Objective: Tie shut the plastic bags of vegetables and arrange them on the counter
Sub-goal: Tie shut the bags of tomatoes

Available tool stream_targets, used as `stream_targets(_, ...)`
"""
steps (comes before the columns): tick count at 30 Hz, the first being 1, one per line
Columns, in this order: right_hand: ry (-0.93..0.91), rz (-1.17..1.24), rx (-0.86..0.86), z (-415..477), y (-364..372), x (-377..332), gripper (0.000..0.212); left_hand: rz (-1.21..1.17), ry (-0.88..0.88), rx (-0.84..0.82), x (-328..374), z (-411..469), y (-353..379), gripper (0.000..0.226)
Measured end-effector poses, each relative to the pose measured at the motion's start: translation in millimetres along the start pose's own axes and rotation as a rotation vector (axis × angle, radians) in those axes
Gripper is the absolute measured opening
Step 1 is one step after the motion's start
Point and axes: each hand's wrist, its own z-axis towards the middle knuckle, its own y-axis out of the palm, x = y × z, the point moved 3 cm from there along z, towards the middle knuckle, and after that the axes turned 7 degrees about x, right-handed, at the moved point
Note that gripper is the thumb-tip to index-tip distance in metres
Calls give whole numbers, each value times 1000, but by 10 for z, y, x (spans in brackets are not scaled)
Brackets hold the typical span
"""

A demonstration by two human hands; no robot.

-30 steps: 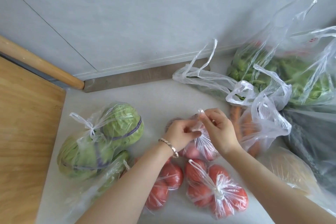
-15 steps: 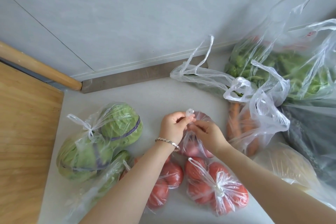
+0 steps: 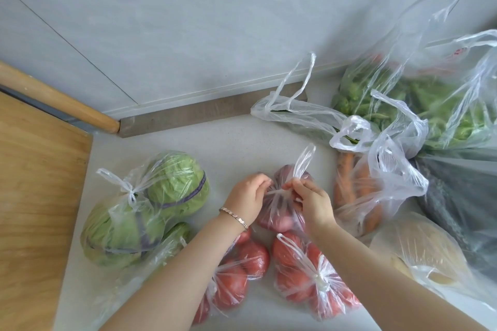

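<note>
A small clear bag of reddish round vegetables sits mid-counter. My left hand and my right hand each pinch a strand of its twisted top, with one handle standing up between them. Two knotted bags of tomatoes lie nearer me, one on the right and one partly under my left forearm. A knotted bag of green cabbages lies at the left. An open bag of carrots lies right of my hands.
Open bags of green vegetables crowd the back right, with a dark bag and a pale yellowish bag in front. A wooden board borders the counter on the left. The grey wall rises behind.
My hands have dropped from the bag's top to its neck and pulled apart, drawing the strands tight. One handle now stands free above them.
</note>
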Motion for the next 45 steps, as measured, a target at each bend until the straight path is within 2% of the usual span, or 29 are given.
stream_targets(3, -152, -236, 10, 59, -26, -43, 34, -106, -29, 54, 99, -33, -86, 27)
stream_targets(7, -311, -606, -105, 107, 50, -115, 29, -349, -158, 135, 247, 75, -208, 22)
stream_targets(10, -495, -846, -196, 61, 122, -139, 39, -449, -188, 34, 448, 253, -152, 20)
stream_targets(12, -563, -900, -246, 52, 109, -126, 41, -450, -204, -69, 558, 341, -56, 21)
stream_targets(15, -529, -795, -283, 43, 67, -102, 43, -444, -233, -175, 610, 443, 67, 22)
stream_targets(17, -436, -711, -225, 69, 61, -74, 43, -432, -234, -239, 618, 453, 108, 22)
stream_targets(19, -299, -587, -167, 110, 62, -45, 40, -281, -183, -260, 568, 439, 105, 24)
stream_targets(22, -127, -360, -151, 160, 39, -35, 38, 48, -71, -196, 379, 343, 54, 27)
stream_targets(25, -36, -203, -160, 179, 33, -78, 31, 37, -47, -80, 265, 171, 98, 29)
stream_targets(28, -32, -140, -135, 192, 17, -81, 26, -1, -112, 0, 156, 94, 145, 29)
stream_targets(31, -71, -134, -121, 187, -15, -57, 21, -61, -131, -77, 102, 115, 168, 19)
stream_targets(37, -180, -236, 4, 165, -49, 10, 23, -113, -219, -168, 55, 170, 173, 18)
stream_targets(45, -113, -153, 34, 93, -37, 17, 21, -150, -280, -165, 46, 139, 157, 18)
